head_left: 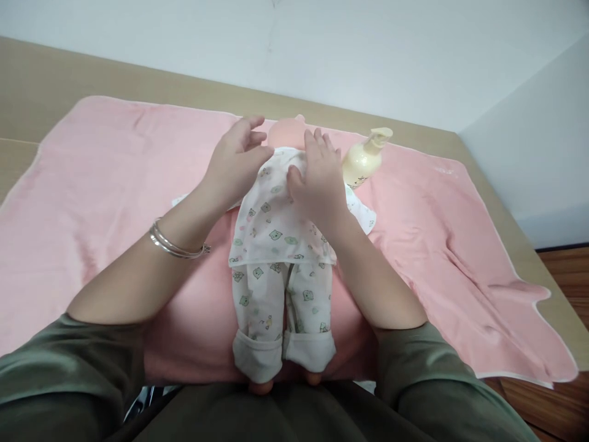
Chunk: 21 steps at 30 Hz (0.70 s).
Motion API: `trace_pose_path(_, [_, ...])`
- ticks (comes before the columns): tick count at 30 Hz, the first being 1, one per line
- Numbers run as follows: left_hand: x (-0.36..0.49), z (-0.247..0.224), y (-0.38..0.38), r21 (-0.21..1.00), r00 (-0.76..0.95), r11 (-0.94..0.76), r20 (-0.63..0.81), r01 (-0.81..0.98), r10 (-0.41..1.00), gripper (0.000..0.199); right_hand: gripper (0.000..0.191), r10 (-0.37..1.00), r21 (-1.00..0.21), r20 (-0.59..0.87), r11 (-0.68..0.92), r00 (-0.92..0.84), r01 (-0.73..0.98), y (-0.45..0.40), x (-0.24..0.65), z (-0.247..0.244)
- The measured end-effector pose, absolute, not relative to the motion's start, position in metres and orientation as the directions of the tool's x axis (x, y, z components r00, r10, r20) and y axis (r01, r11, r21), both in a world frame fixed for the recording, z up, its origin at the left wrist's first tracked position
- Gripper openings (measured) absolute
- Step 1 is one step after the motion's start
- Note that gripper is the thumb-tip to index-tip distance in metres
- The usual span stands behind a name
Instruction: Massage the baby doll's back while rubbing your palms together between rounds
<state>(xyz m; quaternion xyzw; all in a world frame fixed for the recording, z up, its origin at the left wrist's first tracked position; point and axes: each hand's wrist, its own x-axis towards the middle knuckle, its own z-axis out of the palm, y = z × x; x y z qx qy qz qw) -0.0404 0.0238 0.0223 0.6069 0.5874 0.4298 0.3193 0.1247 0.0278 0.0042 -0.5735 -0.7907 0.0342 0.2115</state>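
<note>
A baby doll (286,132) lies lengthwise in front of me with its head at the far end. It wears a white shirt (276,227) with small green animal prints and matching trousers (262,307), rolled up at the cuffs. My right hand (319,175) rests over the upper right of the shirt, fingers stretched towards the doll's head. At the left shoulder is my left hand (239,153), with its fingers apart and slightly curved, holding nothing. Both hands partly hide the doll's head, shoulders and sleeves.
Under the doll a pink blanket (115,184) with a white edge covers much of the wooden table (46,73). A pale yellow pump bottle (363,162) stands right of the doll's head. Behind the table rises a white wall (345,49).
</note>
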Motion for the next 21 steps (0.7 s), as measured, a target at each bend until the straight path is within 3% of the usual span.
trace_pose_path(6, [-0.044, 0.043, 0.007, 0.822, -0.007, -0.114, 0.142, 0.559, 0.99, 0.06, 0.059, 0.925, -0.33, 0.16, 0.38, -0.345, 0.864, 0.022, 0.111, -0.01])
trace_pose_path(9, [-0.042, 0.049, 0.003, 0.787, -0.002, -0.118, 0.149, 0.605, 0.989, 0.069, 0.057, 0.922, -0.337, 0.2, 0.382, -0.331, 0.86, 0.024, 0.114, -0.007])
trace_pose_path(13, [-0.044, 0.052, 0.001, 0.903, -0.026, -0.122, 0.145, 0.413, 0.989, 0.077, 0.055, 0.911, -0.332, 0.295, 0.38, -0.288, 0.863, 0.027, 0.117, -0.002])
trace_pose_path(16, [-0.046, 0.05, 0.001, 0.962, -0.026, -0.126, 0.136, 0.24, 0.99, 0.08, 0.053, 0.914, -0.327, 0.246, 0.391, -0.322, 0.86, 0.025, 0.113, -0.007])
trace_pose_path(21, [-0.045, 0.044, 0.003, 0.979, -0.035, -0.097, 0.104, 0.18, 0.994, 0.076, 0.045, 0.906, -0.345, 0.203, 0.421, -0.371, 0.839, 0.019, 0.11, -0.011])
